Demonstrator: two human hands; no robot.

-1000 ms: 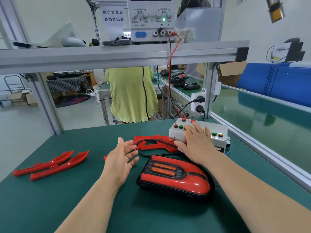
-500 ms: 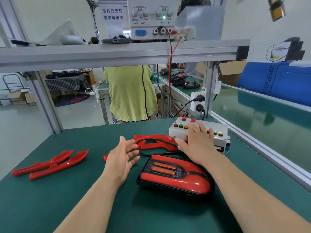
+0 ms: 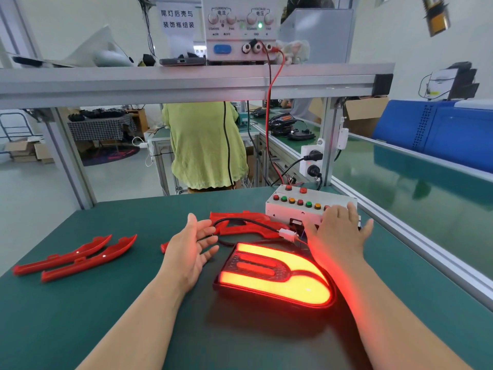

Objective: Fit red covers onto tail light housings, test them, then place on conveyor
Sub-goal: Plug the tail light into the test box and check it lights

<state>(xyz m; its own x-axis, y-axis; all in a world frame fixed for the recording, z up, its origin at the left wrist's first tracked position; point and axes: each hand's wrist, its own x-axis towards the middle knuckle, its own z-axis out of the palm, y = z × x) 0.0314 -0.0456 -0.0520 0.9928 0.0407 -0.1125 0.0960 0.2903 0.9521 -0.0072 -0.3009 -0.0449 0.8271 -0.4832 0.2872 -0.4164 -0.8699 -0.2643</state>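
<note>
Tail light (image 3: 277, 279) lit; our right hand (image 3: 338, 231) lies flat on the button box (image 3: 304, 206), left hand (image 3: 192, 249) open, empty. Cable (image 3: 240, 222) probably plugged in; yanking toward the conveyor (image 3: 416, 182) could snag.

The covered tail light (image 3: 274, 276) lies flat on the green mat, lit — a bright yellow-red U glowing. Two loose red covers (image 3: 74, 257) lie side by side, well apart to its left — another red cover (image 3: 245, 224) just behind it.

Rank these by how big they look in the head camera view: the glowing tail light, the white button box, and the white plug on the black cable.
1. Glowing tail light, largest, though it also lies nearest the camera.
2. White button box, partly covered by the right hand.
3. White plug, by far the smallest.
</note>
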